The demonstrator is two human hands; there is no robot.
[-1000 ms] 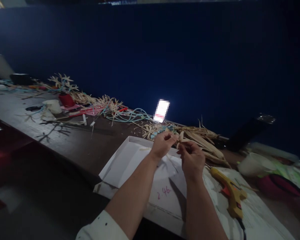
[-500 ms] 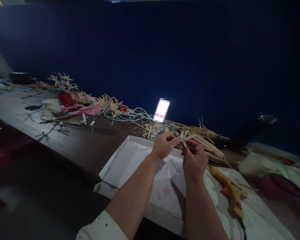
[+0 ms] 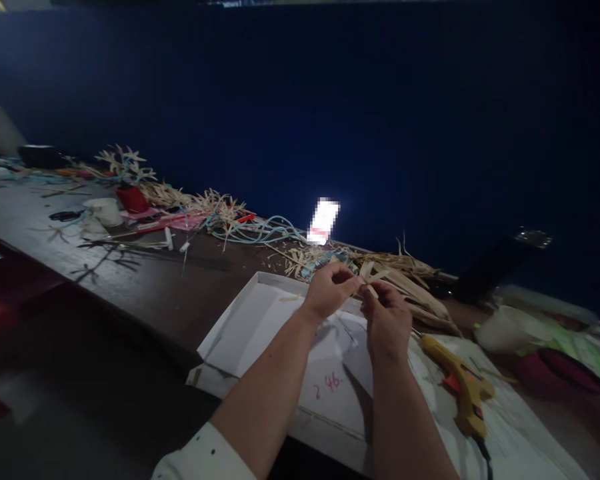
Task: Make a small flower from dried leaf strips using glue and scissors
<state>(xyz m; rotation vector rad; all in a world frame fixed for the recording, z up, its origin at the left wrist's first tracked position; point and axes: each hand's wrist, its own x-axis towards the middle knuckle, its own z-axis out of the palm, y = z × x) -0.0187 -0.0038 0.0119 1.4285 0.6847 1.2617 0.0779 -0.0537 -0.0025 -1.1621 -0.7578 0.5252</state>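
A small pale flower-like piece of dried leaf strips (image 3: 367,275) is held between both hands, over the far edge of a shallow white box (image 3: 235,333). My left hand (image 3: 330,290) is closed, its thumb and fingertips pinching the left side of the piece. On the other side my right hand (image 3: 387,317) is closed too, with thumb and finger pressed on a lower petal. The fingertips of both hands nearly meet. Behind them lies a pile of long dried leaves (image 3: 410,277).
Right of the box, a yellow glue gun (image 3: 460,383) lies on paper, near a white cup (image 3: 510,328) and a dark red round item (image 3: 560,372). Leftward are light-blue cords (image 3: 260,230), a red spool (image 3: 133,199) and a white cup (image 3: 105,211). A lit phone-like shape (image 3: 324,220) stands behind.
My right hand has shifted slightly left, closer to my left hand, and its fingers have moved on the petals. The flower-like piece has turned a little. My left hand is almost unmoved.
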